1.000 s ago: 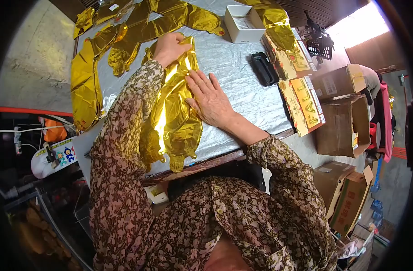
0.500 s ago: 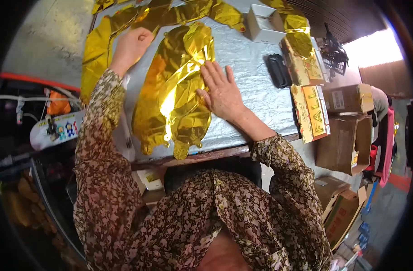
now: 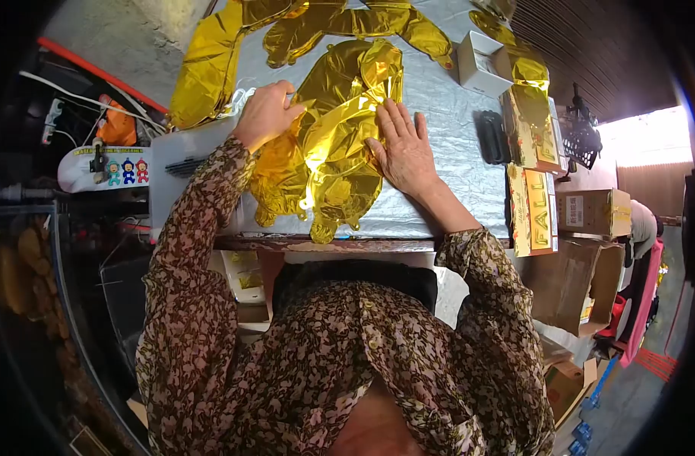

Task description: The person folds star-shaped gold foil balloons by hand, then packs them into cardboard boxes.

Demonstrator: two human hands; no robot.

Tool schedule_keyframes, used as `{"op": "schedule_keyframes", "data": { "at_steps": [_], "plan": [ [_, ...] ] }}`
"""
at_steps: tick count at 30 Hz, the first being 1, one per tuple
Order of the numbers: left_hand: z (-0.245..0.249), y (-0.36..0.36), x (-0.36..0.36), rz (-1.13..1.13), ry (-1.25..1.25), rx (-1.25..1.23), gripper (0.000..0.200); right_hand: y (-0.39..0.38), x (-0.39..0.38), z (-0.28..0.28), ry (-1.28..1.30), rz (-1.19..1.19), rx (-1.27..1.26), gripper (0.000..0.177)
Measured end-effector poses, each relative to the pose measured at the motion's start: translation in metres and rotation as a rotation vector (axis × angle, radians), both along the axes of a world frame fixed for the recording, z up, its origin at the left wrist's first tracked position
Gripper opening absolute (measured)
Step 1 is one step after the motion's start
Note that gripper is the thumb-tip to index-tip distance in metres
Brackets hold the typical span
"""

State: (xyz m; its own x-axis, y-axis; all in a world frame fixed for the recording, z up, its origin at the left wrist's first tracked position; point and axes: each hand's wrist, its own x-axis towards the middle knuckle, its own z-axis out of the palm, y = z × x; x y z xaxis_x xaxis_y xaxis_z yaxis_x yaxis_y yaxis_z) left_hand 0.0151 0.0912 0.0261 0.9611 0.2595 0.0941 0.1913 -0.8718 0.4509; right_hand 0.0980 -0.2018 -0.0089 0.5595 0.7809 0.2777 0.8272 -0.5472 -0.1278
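A flat gold foil balloon lies on the silver-covered table right in front of me. My left hand rests on its left edge, fingers curled onto the foil. My right hand lies flat with fingers spread, pressing the balloon's right side against the table. More gold foil balloons lie spread along the far and left side of the table.
A white open box and a black object sit at the right of the table. Packs printed FALL lie along the right edge. Cardboard boxes stand on the floor to the right. A small skateboard lies at left.
My left hand has come back from the far left balloons onto the near balloon's left edge. My right hand stayed pressed on the foil. The view has shifted.
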Motion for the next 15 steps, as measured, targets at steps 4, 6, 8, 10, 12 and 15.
{"op": "schedule_keyframes", "data": {
  "at_steps": [4, 6, 8, 10, 12, 15],
  "plan": [
    [0.018, -0.011, 0.0, 0.138, 0.138, -0.044, 0.053, -0.001, 0.001, 0.0, -0.002, 0.004, -0.005, 0.064],
    [0.008, -0.002, 0.001, 0.101, 0.126, 0.012, 0.053, -0.002, 0.002, -0.002, -0.002, 0.011, -0.004, 0.063],
    [0.012, 0.0, 0.007, 0.063, 0.118, 0.07, 0.052, -0.003, 0.003, -0.003, -0.007, 0.013, 0.004, 0.063],
    [0.017, 0.0, 0.015, 0.051, 0.338, 0.132, 0.048, -0.003, 0.003, -0.004, -0.008, 0.015, 0.016, 0.063],
    [0.018, 0.002, 0.019, 0.028, 0.359, 0.112, 0.049, -0.003, 0.003, -0.004, -0.005, 0.017, 0.028, 0.063],
    [0.005, 0.01, 0.019, -0.061, 0.264, 0.055, 0.049, -0.005, 0.004, -0.005, 0.0, 0.018, 0.037, 0.063]
  ]
}}
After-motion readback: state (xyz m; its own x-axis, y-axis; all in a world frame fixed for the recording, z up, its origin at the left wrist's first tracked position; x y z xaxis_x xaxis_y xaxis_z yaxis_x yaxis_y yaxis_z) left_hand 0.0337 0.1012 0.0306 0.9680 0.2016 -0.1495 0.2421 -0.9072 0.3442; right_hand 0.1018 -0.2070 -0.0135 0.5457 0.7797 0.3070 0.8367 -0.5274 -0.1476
